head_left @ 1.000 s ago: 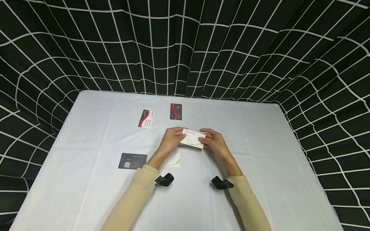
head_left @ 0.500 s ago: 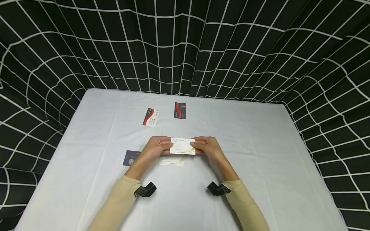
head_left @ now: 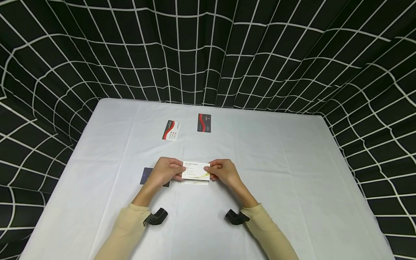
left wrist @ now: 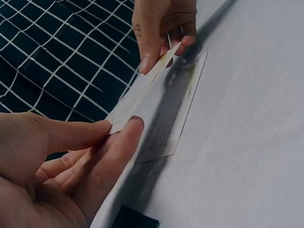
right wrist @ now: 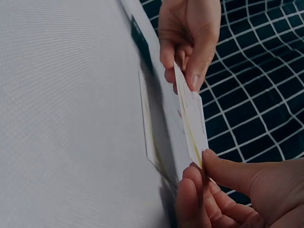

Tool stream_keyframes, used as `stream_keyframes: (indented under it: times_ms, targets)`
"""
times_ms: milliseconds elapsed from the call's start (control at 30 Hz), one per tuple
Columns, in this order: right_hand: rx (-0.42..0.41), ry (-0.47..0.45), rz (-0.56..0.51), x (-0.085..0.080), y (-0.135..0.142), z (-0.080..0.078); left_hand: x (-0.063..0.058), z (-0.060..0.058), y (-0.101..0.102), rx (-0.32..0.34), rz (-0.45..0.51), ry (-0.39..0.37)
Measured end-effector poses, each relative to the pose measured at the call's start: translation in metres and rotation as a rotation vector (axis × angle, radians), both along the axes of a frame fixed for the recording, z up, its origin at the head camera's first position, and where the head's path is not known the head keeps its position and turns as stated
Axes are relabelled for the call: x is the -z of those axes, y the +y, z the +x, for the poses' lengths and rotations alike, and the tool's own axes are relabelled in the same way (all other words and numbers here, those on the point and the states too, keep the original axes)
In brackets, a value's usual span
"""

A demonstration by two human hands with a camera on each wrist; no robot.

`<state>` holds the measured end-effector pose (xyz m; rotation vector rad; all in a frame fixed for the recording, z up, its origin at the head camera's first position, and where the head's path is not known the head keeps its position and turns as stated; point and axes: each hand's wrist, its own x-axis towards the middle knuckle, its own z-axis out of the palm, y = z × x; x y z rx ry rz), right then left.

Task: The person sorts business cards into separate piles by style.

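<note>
A white business card (head_left: 196,170) with dark print and a yellow-green curve is held level between both hands, raised off the cloth. At its left end my left hand (head_left: 166,171) pinches it between thumb and fingers; my right hand (head_left: 224,171) pinches the right end the same way. In the left wrist view a similar white card (left wrist: 172,114) lies flat on the table beneath, apart from the held one. Only a strip of that lower card shows in the head view. A dark blue card (head_left: 146,174) lies partly hidden under my left hand and wrist.
Farther back on the white-clothed table (head_left: 292,173) lie a black, red and white card (head_left: 171,130) and a dark grey card with a red wave (head_left: 204,122). A black curtain with a white grid (head_left: 195,54) stands behind the table's far edge.
Both hands have moved left and toward the person, carrying the white card over the similar card on the table. The held card has gone from tilted to level.
</note>
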<state>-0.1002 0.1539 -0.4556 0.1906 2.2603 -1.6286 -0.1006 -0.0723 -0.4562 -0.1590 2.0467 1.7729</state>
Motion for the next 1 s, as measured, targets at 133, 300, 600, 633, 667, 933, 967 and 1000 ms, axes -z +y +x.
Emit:
stream_keyframes:
  times_ms: [133, 300, 600, 633, 667, 933, 967, 1000]
  targets:
    - [-0.020, 0.052, 0.095, 0.000, -0.003, 0.002, -0.004, 0.005, 0.000, -0.007, -0.098, 0.055]
    - [-0.048, 0.139, 0.219, 0.001, -0.005, 0.004, -0.004, 0.012, 0.004, -0.022, -0.250, 0.152]
    - [-0.060, 0.248, 0.343, 0.005, -0.010, 0.007, -0.003, 0.018, 0.010, -0.051, -0.526, 0.388]
    - [-0.062, 0.258, 0.358, 0.006, -0.010, 0.007, -0.004, 0.019, 0.010, -0.053, -0.544, 0.390]
    - [-0.064, 0.264, 0.368, 0.006, -0.011, 0.007, -0.004, 0.020, 0.010, -0.053, -0.558, 0.390]
    - [-0.078, 0.283, 0.425, 0.005, -0.012, 0.009, -0.003, 0.023, 0.012, -0.040, -0.614, 0.411]
    - [-0.080, 0.284, 0.427, 0.005, -0.012, 0.009, -0.003, 0.023, 0.012, -0.037, -0.616, 0.412]
    - [-0.081, 0.284, 0.430, 0.004, -0.012, 0.010, -0.002, 0.023, 0.012, -0.035, -0.616, 0.412]
